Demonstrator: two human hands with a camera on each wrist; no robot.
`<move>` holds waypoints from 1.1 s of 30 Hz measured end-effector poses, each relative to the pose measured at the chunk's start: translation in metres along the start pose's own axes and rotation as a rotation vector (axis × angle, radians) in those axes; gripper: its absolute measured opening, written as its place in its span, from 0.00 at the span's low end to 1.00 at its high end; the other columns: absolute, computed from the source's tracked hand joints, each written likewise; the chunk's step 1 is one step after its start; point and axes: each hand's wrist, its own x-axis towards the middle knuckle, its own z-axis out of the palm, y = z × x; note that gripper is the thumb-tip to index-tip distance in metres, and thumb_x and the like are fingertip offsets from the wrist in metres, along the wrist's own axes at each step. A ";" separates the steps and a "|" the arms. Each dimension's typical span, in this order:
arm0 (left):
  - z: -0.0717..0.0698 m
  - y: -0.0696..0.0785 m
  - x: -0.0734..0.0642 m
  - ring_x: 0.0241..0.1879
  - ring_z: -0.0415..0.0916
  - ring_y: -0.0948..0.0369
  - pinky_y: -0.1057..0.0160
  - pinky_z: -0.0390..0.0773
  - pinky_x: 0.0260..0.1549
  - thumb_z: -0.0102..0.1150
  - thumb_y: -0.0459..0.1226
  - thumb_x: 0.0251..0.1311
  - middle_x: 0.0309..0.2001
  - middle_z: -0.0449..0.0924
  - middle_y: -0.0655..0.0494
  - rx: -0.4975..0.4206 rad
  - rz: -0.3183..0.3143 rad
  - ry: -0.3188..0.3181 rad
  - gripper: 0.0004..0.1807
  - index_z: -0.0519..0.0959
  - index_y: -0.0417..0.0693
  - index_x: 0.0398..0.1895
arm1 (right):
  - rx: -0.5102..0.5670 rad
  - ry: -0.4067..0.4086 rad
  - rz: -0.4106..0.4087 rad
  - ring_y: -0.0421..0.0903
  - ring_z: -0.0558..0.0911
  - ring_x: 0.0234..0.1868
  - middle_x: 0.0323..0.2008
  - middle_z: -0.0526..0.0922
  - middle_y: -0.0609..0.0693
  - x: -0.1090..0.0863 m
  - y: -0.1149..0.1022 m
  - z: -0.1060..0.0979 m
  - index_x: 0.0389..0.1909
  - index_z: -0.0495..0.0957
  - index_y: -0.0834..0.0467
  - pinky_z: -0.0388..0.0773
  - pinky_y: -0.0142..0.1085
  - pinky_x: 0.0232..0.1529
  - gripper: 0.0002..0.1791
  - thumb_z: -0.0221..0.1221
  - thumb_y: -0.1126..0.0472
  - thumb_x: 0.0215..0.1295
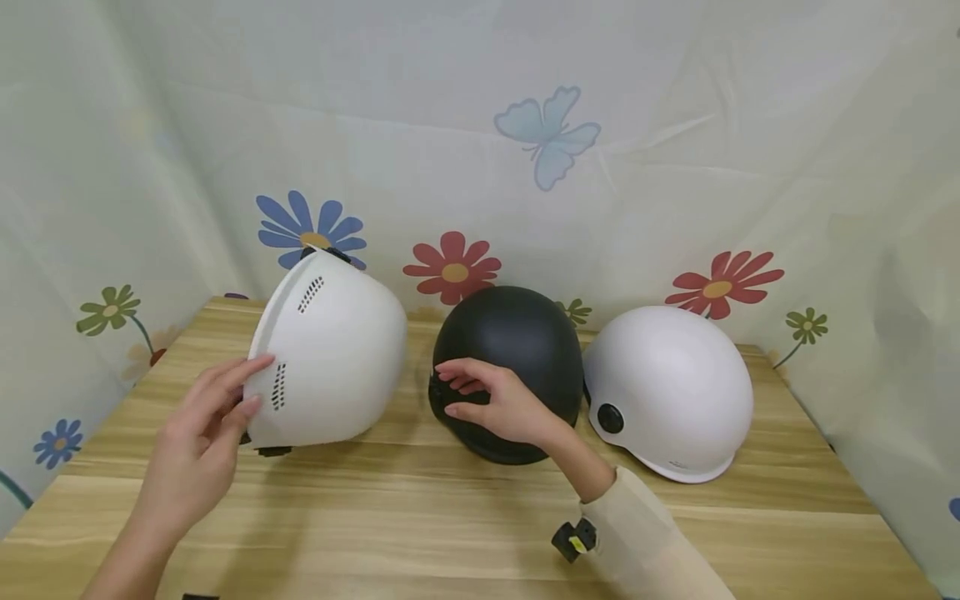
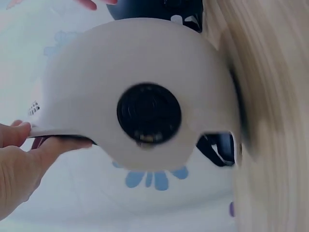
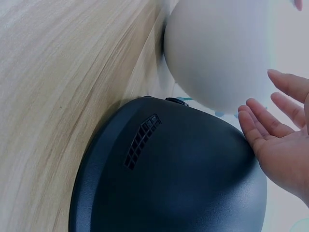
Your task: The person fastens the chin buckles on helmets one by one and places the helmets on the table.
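Observation:
At the left of the table, a white helmet (image 1: pixel 337 358) with slotted vents is tipped up. My left hand (image 1: pixel 191 446) pinches its brim; in the left wrist view the thumb and fingers lie on either side of that edge. A round black disc (image 2: pixel 149 113) shows on the helmet's side, with a black strap (image 2: pixel 217 147) below the shell. My right hand (image 1: pixel 498 404) hovers over the black helmet (image 1: pixel 510 333) in the middle, fingers loosely bent and holding nothing. The right wrist view shows the black helmet's grid vent (image 3: pixel 141 142) near its rim.
Close beside the black helmet on the right sits a second white helmet (image 1: pixel 675 383) with a black side disc. All three stand on a wood-grain table (image 1: pixel 375 533). Behind and beside it hangs a pale curtain (image 1: pixel 420 167) printed with flowers and a butterfly.

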 end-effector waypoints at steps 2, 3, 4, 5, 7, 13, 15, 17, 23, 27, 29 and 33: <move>0.001 -0.002 0.000 0.49 0.66 0.76 0.83 0.67 0.41 0.48 0.20 0.59 0.52 0.67 0.62 -0.031 -0.038 -0.006 0.26 0.71 0.46 0.60 | 0.006 -0.005 0.003 0.54 0.76 0.47 0.49 0.75 0.57 0.000 0.001 0.000 0.55 0.70 0.63 0.72 0.39 0.50 0.24 0.62 0.66 0.56; 0.001 -0.002 0.001 0.49 0.67 0.76 0.82 0.67 0.42 0.48 0.20 0.59 0.52 0.67 0.62 -0.049 -0.053 -0.010 0.26 0.70 0.46 0.60 | 0.008 -0.009 0.006 0.54 0.76 0.47 0.50 0.75 0.58 0.000 0.001 0.001 0.55 0.70 0.63 0.72 0.39 0.50 0.24 0.62 0.66 0.56; 0.002 -0.003 0.001 0.50 0.67 0.76 0.81 0.68 0.42 0.48 0.21 0.59 0.52 0.67 0.62 -0.067 -0.062 -0.012 0.26 0.69 0.45 0.60 | 0.012 -0.014 0.010 0.54 0.76 0.47 0.50 0.75 0.59 0.000 0.001 0.001 0.55 0.70 0.63 0.72 0.39 0.50 0.25 0.62 0.66 0.56; 0.002 -0.003 0.001 0.50 0.67 0.76 0.81 0.69 0.42 0.48 0.21 0.59 0.52 0.66 0.61 -0.077 -0.070 -0.016 0.26 0.69 0.45 0.61 | 0.018 -0.019 0.016 0.55 0.75 0.48 0.50 0.74 0.60 0.000 0.001 0.002 0.56 0.69 0.63 0.72 0.39 0.50 0.25 0.62 0.66 0.56; 0.003 -0.002 0.002 0.51 0.68 0.75 0.80 0.70 0.40 0.47 0.21 0.60 0.52 0.66 0.60 -0.102 -0.085 -0.016 0.26 0.68 0.45 0.61 | 0.033 -0.033 0.031 0.55 0.75 0.48 0.51 0.73 0.61 0.000 0.000 0.003 0.57 0.68 0.64 0.72 0.40 0.51 0.25 0.61 0.66 0.57; 0.003 0.001 0.002 0.50 0.68 0.77 0.79 0.73 0.35 0.46 0.23 0.62 0.52 0.65 0.61 -0.125 -0.129 0.000 0.25 0.66 0.45 0.63 | 0.056 -0.077 0.070 0.56 0.74 0.49 0.51 0.72 0.59 0.000 -0.001 0.007 0.59 0.66 0.63 0.72 0.40 0.51 0.28 0.61 0.66 0.57; 0.004 0.002 0.001 0.50 0.68 0.76 0.78 0.73 0.36 0.46 0.24 0.62 0.53 0.65 0.58 -0.119 -0.145 0.005 0.25 0.66 0.46 0.63 | 0.055 -0.085 0.076 0.56 0.74 0.50 0.51 0.72 0.57 0.001 -0.001 0.008 0.60 0.65 0.63 0.72 0.40 0.51 0.28 0.61 0.66 0.57; 0.004 0.002 0.002 0.51 0.68 0.75 0.77 0.74 0.36 0.46 0.26 0.64 0.56 0.64 0.54 -0.141 -0.179 0.009 0.25 0.65 0.49 0.64 | 0.056 -0.092 0.080 0.55 0.74 0.50 0.51 0.72 0.57 0.001 0.000 0.009 0.60 0.64 0.63 0.72 0.40 0.51 0.29 0.61 0.66 0.58; -0.001 -0.007 0.004 0.51 0.70 0.68 0.73 0.74 0.38 0.45 0.27 0.64 0.61 0.57 0.46 -0.536 -0.286 0.075 0.26 0.63 0.49 0.65 | 0.071 -0.106 0.117 0.55 0.74 0.51 0.52 0.72 0.57 0.001 0.001 0.012 0.61 0.63 0.63 0.72 0.40 0.51 0.30 0.60 0.65 0.59; -0.004 -0.015 0.006 0.46 0.72 0.66 0.70 0.75 0.36 0.44 0.24 0.63 0.56 0.60 0.49 -0.682 -0.292 0.115 0.27 0.63 0.47 0.65 | 0.100 -0.096 0.139 0.54 0.74 0.52 0.54 0.71 0.59 0.001 -0.004 0.012 0.63 0.59 0.64 0.72 0.39 0.52 0.32 0.60 0.64 0.59; -0.004 -0.019 0.006 0.46 0.72 0.65 0.69 0.76 0.36 0.43 0.24 0.63 0.55 0.60 0.50 -0.733 -0.303 0.118 0.27 0.62 0.47 0.65 | 0.121 -0.092 0.147 0.56 0.73 0.53 0.55 0.70 0.62 0.002 -0.008 0.011 0.64 0.57 0.65 0.71 0.41 0.52 0.33 0.59 0.66 0.60; -0.005 -0.029 0.008 0.46 0.69 0.63 0.67 0.76 0.36 0.43 0.24 0.63 0.53 0.59 0.52 -0.813 -0.342 0.108 0.27 0.60 0.46 0.66 | 0.148 -0.090 0.156 0.56 0.71 0.55 0.58 0.67 0.64 0.002 -0.007 0.012 0.66 0.53 0.64 0.70 0.44 0.54 0.36 0.58 0.66 0.60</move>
